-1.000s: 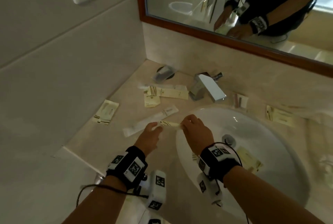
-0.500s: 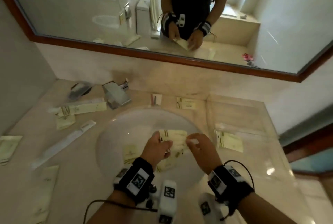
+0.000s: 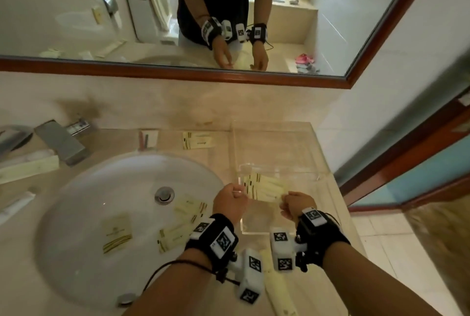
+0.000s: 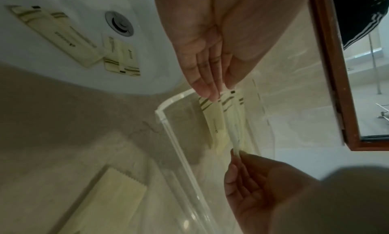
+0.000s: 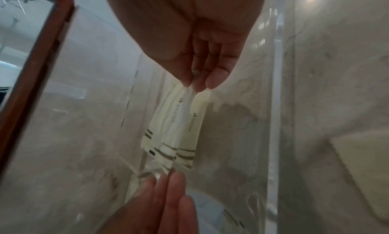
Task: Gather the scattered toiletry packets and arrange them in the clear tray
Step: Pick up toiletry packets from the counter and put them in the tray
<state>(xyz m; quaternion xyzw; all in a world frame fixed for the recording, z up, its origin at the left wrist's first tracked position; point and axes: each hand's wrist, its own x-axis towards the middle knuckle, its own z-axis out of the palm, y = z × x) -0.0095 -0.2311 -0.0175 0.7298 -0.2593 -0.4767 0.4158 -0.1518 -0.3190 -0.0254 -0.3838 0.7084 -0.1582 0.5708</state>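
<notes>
A small stack of cream packets (image 3: 264,187) with dark stripes hangs between my two hands, just above the clear tray (image 3: 276,125) on the counter right of the sink. My left hand (image 3: 237,192) pinches the striped end. My right hand (image 3: 284,198) pinches the other end. In the left wrist view the left fingertips (image 4: 207,92) meet the thumb on the packets (image 4: 214,121), inside the tray wall (image 4: 179,146). The right wrist view shows the right hand (image 5: 193,85) pinching the packets (image 5: 174,129), with the left fingers (image 5: 164,187) below.
Several more packets lie in the white sink basin (image 3: 76,188), such as one at the left (image 3: 117,233) and one near my left wrist (image 3: 175,234). Two packets (image 3: 197,140) lie behind the sink. A long packet (image 3: 277,287) lies at the counter's front. The faucet (image 3: 61,142) stands left.
My view has swung right. Both hands have carried the packet stack from over the sink basin to above the clear tray, still holding its two ends.
</notes>
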